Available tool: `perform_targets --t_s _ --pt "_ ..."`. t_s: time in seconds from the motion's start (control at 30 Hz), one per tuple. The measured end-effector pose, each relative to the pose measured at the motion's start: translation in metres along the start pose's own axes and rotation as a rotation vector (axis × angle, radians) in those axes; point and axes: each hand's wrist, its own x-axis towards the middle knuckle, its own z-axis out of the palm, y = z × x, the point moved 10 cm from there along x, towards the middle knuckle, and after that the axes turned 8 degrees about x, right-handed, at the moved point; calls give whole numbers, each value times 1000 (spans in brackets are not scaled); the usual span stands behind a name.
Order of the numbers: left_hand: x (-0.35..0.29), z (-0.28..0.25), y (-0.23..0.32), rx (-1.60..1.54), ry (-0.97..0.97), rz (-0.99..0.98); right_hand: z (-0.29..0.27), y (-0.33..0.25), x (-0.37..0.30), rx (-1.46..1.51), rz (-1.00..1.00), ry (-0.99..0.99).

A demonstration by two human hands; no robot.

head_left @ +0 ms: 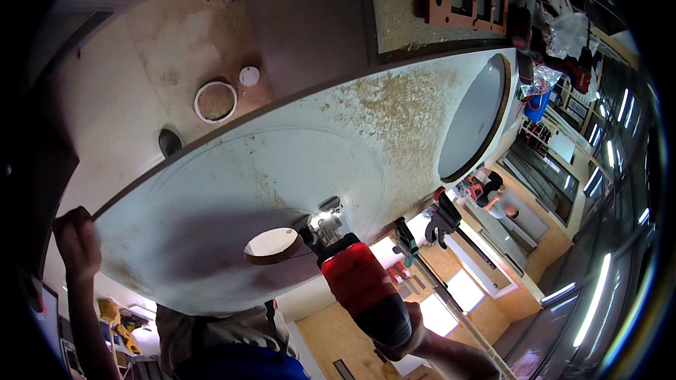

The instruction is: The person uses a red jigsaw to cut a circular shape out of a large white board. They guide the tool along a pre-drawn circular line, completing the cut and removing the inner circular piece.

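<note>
A large pale board [296, 148] lies in front of me, dusted with sawdust and marked with faint curved lines. My right hand [408, 331] is wrapped round the rear of a red and black jigsaw [359, 281]. Its lit metal base rests on the board, right beside a small round hole [271, 245]. A much larger oval-looking hole [475, 123] opens at the board's far right end. At the left edge, my left hand [77, 243] grips the board with fingers curled over the rim. The jigsaw's blade is hidden.
A black bar clamp [443, 218] and a green clamp [406, 241] sit along the near right edge. Beyond the board, a white ring [215, 102] and small white disc [249, 75] lie on the dusty floor. Another person [496, 200] works in the background at right.
</note>
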Motion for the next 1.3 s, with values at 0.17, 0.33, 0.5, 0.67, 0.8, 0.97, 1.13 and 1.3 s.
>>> perform_targets --t_s 0.17,0.33,0.5,0.67,0.8,0.97,1.13,1.3 --pt "7 2 6 2 -35 19 -3 15 -11 -23 -59 -8" --pt "1 3 12 106 24 62 -1 23 -21 74 21 40" --pt "-5 0 9 106 10 37 -3 30 -6 64 26 -14" --pt "-5 -3 9 96 45 27 -5 29 -9 52 47 -46" --pt "-9 3 3 91 -30 24 -6 31 -6 48 56 -63" --pt "-7 -1 8 78 36 47 -7 29 -10 36 59 -71" --pt "-8 1 7 75 -11 46 -8 27 -12 26 63 -86" --pt "-2 -4 16 87 47 79 -10 29 -19 31 86 -99"
